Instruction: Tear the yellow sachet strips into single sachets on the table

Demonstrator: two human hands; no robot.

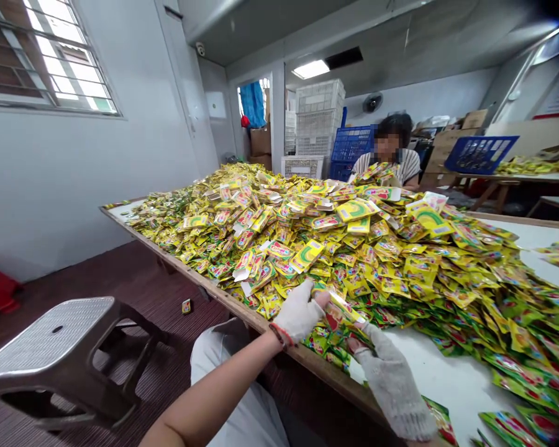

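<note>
A huge heap of small yellow, green and red sachets (354,248) covers a long white table (447,372). Both my hands wear white knit gloves and meet at the table's near edge. My left hand (298,313) is closed around one end of a small stack of sachets (342,309). My right hand (391,382) pinches the other end of the same stack from below. The stack hovers just above the heap's near fringe.
A grey plastic stool (60,347) stands on the dark floor to the left, with one fallen sachet (186,305) nearby. Another person (391,155) sits at the far side. White crates (319,115), blue crates (351,146) and cardboard boxes (451,146) stand behind.
</note>
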